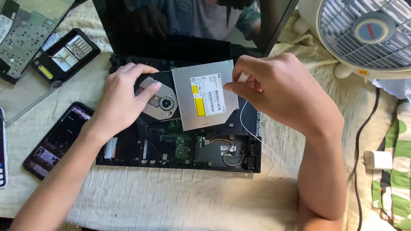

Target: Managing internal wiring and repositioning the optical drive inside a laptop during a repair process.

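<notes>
1. I see the optical drive (205,96) lying flat on the opened laptop base (180,149), near the base's far edge. Its square metal case is turned slightly off the base's edges, with the tray (158,102) pulled out toward the base's left edge, so its long axis runs left to right.
2. The case is plain silver-grey metal; the tray is dark with a round silver spindle hub.
3. A white rectangular label with a yellow strip and barcodes sits in the middle of the case.
4. My left hand (122,96) rests on the tray, fingers curled loosely over its far edge, thumb lying across it.
5. My right hand (278,92) pinches a small white stick (244,77) between thumb and forefinger, at the case's right edge.
6. A thin white thread (252,132) trails down past the base's right edge.
</notes>
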